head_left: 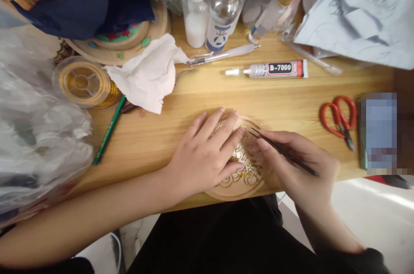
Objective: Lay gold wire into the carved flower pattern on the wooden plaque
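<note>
A round wooden disc [223,192] with gold wire curls [247,170] lies at the table's front edge. My left hand [205,153] rests flat on its left part, fingers spread, covering some of the pattern. Dark tweezers [284,153] are pinched in my right hand [300,160], their tips over the upper right of the disc, slightly apart. Whether anything sits between the tips is too small to tell.
Behind the disc lie a B-7000 glue tube [280,68], a pen-like tool [226,53] and a white tissue [148,71]. Red-handled pliers [339,119] are at the right. A wire spool [84,81], green pencil [110,129] and plastic bags [42,127] stand left; bottles [223,15] at the back.
</note>
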### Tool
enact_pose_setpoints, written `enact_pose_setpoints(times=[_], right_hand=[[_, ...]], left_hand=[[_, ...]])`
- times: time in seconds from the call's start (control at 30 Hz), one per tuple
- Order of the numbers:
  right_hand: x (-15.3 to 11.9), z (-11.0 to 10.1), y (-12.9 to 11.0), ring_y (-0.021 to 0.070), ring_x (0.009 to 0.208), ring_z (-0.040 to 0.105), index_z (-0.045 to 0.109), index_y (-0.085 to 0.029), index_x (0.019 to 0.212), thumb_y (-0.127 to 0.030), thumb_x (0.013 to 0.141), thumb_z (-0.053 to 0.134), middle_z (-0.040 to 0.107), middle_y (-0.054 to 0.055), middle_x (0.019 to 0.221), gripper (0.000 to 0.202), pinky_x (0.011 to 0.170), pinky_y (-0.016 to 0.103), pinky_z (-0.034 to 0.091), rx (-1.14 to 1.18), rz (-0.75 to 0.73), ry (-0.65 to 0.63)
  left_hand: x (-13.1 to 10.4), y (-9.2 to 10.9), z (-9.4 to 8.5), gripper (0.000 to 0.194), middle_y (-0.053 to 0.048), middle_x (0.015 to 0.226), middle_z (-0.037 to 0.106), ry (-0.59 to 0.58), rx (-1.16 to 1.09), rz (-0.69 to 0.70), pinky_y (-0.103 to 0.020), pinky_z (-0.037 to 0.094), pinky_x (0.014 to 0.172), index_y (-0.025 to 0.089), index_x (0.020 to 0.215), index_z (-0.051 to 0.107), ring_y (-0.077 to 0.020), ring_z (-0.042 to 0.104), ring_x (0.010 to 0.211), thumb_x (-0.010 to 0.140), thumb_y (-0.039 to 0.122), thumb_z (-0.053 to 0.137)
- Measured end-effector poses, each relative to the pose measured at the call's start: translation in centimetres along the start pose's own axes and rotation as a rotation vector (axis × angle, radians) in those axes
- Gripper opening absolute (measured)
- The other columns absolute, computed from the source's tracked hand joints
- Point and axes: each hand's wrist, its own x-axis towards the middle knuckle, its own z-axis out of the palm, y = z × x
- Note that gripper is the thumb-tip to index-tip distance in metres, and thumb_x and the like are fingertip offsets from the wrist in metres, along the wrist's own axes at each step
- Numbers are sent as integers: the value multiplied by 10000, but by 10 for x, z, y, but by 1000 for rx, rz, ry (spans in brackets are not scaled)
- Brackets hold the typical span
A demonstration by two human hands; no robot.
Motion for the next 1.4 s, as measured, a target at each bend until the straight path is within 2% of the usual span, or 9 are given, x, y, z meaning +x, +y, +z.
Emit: enact_pose_setpoints(times=[0.1, 0.2, 0.27, 0.33, 0.4, 0.77, 1.07, 1.23, 1.4], right_hand=[[3, -22, -15, 160, 759, 704, 699, -309, 1061, -148, 789, 722, 740, -8, 958, 317, 667, 298, 610, -102, -55, -73], [22, -37, -23, 176, 795, 695, 690, -338, 1067, -123, 783, 718, 736, -14, 951, 357, 709, 324, 595, -229, -245, -95], [41, -38, -20, 182, 871, 696, 703, -320, 1026, -159, 805, 704, 731, -9, 955, 273, 760, 317, 585, -244, -407, -246], [57, -35, -12, 174, 909, 693, 700, -297, 1039, -179, 854, 652, 730, -3, 974, 225, 777, 308, 580, -202, -469, -458], [68, -31, -3, 159, 930, 687, 698, -286, 1054, -182, 870, 633, 728, -4, 1006, 220, 799, 307, 575, -160, -475, -519], [66, -23, 13, 155, 877, 712, 721, -268, 1026, -199, 827, 693, 756, -2, 960, 212, 784, 304, 583, -100, -425, -432], [64, -21, 13, 171, 827, 720, 730, -321, 967, -239, 829, 693, 759, -26, 910, 165, 733, 322, 596, -94, -371, -379], [59, -19, 11, 166, 849, 714, 722, -303, 959, -207, 817, 705, 753, -24, 923, 172, 787, 329, 593, -85, -352, -334], [51, -14, 10, 173, 843, 712, 713, -291, 939, -174, 825, 686, 746, -11, 924, 166, 763, 339, 595, -74, -314, -272]], left_hand=[[-1, 0, 1, 513, -169, 1441, 482, -5, 16, -1, -511, 369, 1074, 105, 1265, 591, -362, 446, 1314, 909, 474, 570], [-1, 0, 1, 509, -163, 1441, 485, -3, 37, -2, -507, 376, 1067, 116, 1268, 591, -359, 448, 1315, 911, 478, 566], [-1, 0, 1, 506, -170, 1432, 492, 8, 40, 4, -513, 383, 1057, 113, 1265, 595, -367, 456, 1306, 912, 473, 567], [-1, 0, 1, 500, -177, 1427, 495, 14, 36, 7, -516, 387, 1052, 108, 1263, 598, -370, 460, 1301, 913, 464, 567], [-1, 0, 1, 496, -177, 1427, 494, 15, 31, 5, -514, 389, 1051, 108, 1260, 601, -366, 460, 1299, 911, 459, 570], [0, 1, 1, 496, -173, 1433, 491, 24, 13, -3, -515, 394, 1050, 100, 1237, 616, -367, 463, 1298, 897, 460, 594], [0, 0, 0, 493, -178, 1438, 482, 4, 2, -1, -529, 386, 1057, 99, 1249, 607, -369, 450, 1306, 911, 457, 573], [1, 0, -1, 479, -177, 1427, 494, 7, -3, 4, -535, 399, 1047, 92, 1232, 617, -379, 461, 1296, 909, 444, 575], [1, 1, -1, 475, -179, 1420, 502, 8, -5, 2, -540, 406, 1043, 91, 1223, 621, -388, 470, 1287, 906, 442, 580]])
